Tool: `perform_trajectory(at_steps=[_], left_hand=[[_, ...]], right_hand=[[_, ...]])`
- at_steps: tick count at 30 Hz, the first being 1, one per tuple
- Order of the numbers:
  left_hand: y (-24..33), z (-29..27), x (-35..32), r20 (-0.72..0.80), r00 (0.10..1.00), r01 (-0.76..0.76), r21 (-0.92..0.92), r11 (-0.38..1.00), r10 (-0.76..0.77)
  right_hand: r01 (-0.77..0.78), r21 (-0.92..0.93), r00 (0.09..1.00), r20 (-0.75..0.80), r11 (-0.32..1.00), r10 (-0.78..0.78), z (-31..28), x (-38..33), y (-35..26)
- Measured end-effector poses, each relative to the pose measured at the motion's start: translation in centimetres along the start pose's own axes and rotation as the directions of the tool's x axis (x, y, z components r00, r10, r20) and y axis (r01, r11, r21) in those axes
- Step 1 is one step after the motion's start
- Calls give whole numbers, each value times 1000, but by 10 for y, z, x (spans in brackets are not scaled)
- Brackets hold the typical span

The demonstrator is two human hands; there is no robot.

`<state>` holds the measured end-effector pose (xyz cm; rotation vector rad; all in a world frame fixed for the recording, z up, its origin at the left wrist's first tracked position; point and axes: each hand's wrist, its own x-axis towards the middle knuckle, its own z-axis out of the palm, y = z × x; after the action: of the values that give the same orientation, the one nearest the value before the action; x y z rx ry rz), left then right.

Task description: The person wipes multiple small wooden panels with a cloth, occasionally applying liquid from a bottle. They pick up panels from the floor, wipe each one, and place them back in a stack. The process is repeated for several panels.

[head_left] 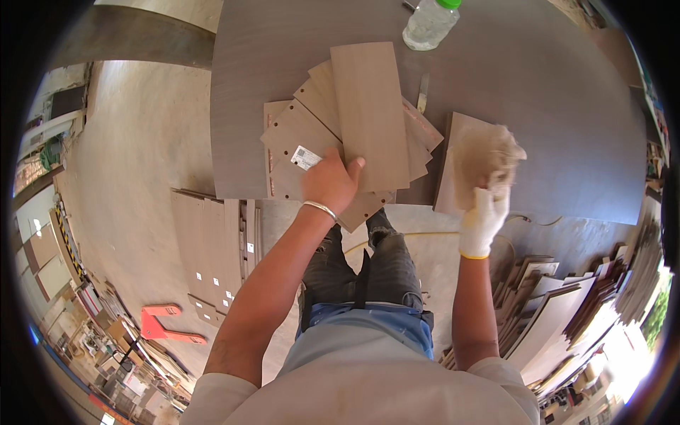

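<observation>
One green-lidded clear jar [430, 27], contents indistinct, rests on the surface [567, 134]. Right hand [484, 221]: gloved fingers grip a cloth [483, 157] over a panel [449, 170]. Left hand [330, 181]: on fanned panels [370, 113]; grip cannot be determined.

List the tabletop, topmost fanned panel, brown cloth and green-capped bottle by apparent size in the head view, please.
1. Tabletop
2. Topmost fanned panel
3. Brown cloth, somewhat blurred
4. Green-capped bottle

White label [307, 158] on brown panel [301, 126], sm. white tags [216, 281] on boards [200, 237] at L, txt illegible
</observation>
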<state>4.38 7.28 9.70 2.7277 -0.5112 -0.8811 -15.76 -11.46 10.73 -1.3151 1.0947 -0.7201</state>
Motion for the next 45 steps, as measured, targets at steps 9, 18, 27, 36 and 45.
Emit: perform_trajectory(at_steps=[9, 18, 27, 36, 45], left_hand=[[17, 35, 86, -362, 769, -411, 351, 841, 527], [11, 39, 91, -335, 801, -423, 272, 865, 497], [2, 36, 94, -353, 748, -532, 187, 826, 562], [5, 35, 89, -343, 756, -526, 186, 830, 557], [7, 34, 90, -284, 766, -535, 215, 817, 577]], right_hand=[[777, -406, 579, 761, 481, -293, 63, -43, 32], [813, -408, 551, 768, 415, -325, 81, -18, 26], [782, -382, 546, 802, 493, -243, 69, -15, 21], [781, -339, 534, 798, 525, -278, 74, -7, 5], [788, -388, 600, 656, 478, -457, 167, 98, 3]])
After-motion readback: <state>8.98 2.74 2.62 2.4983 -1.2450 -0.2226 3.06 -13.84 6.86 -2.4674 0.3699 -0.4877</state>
